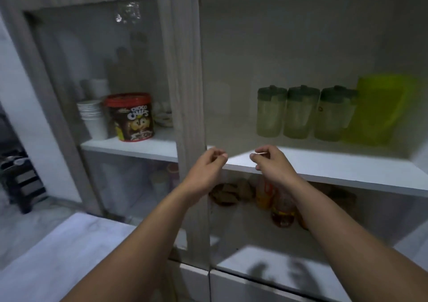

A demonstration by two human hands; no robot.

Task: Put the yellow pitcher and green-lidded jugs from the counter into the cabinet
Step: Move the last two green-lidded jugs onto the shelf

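the cabinet (185,70) fills the frame, its right bay seen open or through glass; which cannot be told. on its white shelf (324,169), right of centre, the yellow pitcher (379,109) stands upright at the far right, with three green-lidded jugs (298,112) upright in a row just beside it to the left. all lie above and right of both hands. the right hand (273,163) is nearer; the left hand (208,165) sits by the door frame. both are loosely curled, grasping nothing. the placing is judged done.
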